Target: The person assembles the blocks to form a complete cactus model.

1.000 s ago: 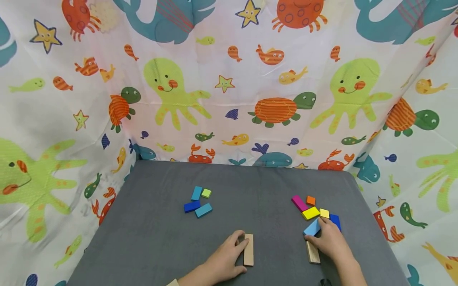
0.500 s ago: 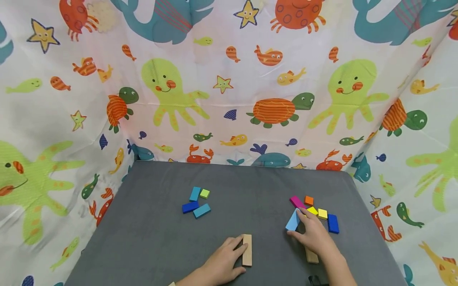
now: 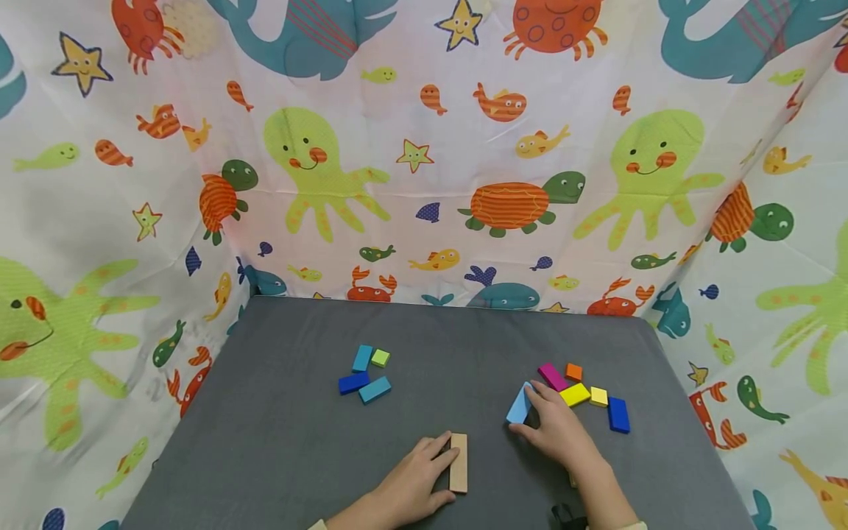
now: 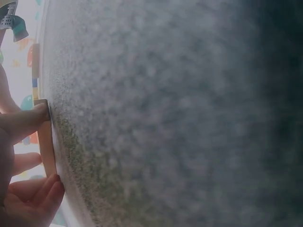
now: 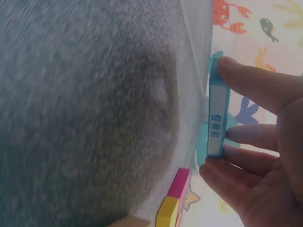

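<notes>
Now both your hands are occupied.
Your left hand [image 3: 412, 478] pinches the wooden block [image 3: 459, 465] by its ends on the table [image 3: 278, 449]; your right hand [image 3: 555, 425] holds the light-blue block [image 3: 519, 405] by its ends, just left of the magenta block [image 3: 553, 377].

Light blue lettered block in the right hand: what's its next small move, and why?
Probably leftward, toward the plain wooden block: the right hand pinches the light blue lettered block, seemingly clear of the gray cloth, while the left hand grips the wooden one.
</notes>
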Demonstrator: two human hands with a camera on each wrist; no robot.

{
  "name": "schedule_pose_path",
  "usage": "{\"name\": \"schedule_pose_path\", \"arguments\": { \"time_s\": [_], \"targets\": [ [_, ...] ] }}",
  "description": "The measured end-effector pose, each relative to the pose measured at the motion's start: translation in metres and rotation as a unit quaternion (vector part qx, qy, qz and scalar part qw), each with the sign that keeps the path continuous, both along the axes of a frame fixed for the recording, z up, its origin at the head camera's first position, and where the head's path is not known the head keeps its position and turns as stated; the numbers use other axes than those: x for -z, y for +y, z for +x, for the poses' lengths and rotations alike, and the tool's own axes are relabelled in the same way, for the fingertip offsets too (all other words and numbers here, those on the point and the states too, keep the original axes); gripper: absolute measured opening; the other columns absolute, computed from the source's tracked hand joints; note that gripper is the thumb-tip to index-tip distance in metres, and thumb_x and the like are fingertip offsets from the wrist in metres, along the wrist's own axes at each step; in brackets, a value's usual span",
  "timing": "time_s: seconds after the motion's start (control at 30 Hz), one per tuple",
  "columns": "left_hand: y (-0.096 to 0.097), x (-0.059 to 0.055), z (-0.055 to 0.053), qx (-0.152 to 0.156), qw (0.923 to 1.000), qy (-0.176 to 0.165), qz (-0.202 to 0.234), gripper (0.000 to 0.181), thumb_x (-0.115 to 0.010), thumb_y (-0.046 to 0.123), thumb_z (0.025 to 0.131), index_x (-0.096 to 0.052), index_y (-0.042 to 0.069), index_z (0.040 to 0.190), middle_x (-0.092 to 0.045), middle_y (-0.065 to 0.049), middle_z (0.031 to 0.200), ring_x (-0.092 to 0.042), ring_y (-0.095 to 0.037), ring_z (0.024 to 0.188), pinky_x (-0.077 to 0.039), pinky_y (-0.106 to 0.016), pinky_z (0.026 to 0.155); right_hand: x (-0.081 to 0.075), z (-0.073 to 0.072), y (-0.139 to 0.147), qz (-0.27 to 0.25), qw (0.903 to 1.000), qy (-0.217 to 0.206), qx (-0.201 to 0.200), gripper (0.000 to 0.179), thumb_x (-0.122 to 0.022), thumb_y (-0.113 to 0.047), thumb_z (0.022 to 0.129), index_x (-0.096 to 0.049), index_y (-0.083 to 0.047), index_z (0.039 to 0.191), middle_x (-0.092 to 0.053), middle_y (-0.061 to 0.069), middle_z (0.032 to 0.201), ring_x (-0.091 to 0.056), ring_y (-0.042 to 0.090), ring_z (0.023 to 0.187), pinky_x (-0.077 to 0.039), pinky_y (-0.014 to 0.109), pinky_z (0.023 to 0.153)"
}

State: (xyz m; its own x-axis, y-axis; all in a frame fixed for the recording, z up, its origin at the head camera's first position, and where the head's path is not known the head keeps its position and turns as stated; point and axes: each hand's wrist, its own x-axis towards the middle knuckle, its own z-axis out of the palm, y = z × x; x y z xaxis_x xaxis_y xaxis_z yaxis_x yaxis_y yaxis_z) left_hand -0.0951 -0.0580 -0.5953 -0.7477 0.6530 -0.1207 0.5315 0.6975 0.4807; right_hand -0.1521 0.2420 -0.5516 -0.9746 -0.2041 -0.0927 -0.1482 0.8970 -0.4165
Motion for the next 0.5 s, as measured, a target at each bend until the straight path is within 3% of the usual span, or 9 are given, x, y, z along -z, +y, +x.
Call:
{"name": "schedule_pose_path", "arguments": {
  "time_s": [0.3, 0.5],
  "targets": [
    [0.001, -0.006, -0.001, -0.021, 0.999, -0.038, 0.008, 0.063, -0.074, 0.045, 0.09, -0.052, 0.028, 0.146, -0.038, -0.002, 0.161, -0.046, -0.017, 0.136, -0.048, -0.032, 0.104, 0.002, -0.004, -0.016, -0.02, 0.9995, 0.011, -0.02, 0.083, -0.083, -0.041, 0.082, -0.051, 0.0, 0.146, -0.045, 0.021, 0.154, -0.045, 0.041, 0.139, -0.042, 0.059, 0.109],
    [0.002, -0.003, -0.003, -0.02, 0.9991, -0.038, 0.004, 0.062, -0.074, 0.046, 0.09, -0.052, 0.028, 0.145, -0.037, -0.002, 0.162, -0.045, -0.017, 0.136, -0.049, -0.035, 0.104, 0.006, -0.009, -0.027, -0.026, 0.9989, 0.018, -0.035, 0.083, -0.084, -0.042, 0.081, -0.052, -0.003, 0.147, -0.045, 0.017, 0.154, -0.045, 0.038, 0.14, -0.042, 0.057, 0.11]
  ]
}}
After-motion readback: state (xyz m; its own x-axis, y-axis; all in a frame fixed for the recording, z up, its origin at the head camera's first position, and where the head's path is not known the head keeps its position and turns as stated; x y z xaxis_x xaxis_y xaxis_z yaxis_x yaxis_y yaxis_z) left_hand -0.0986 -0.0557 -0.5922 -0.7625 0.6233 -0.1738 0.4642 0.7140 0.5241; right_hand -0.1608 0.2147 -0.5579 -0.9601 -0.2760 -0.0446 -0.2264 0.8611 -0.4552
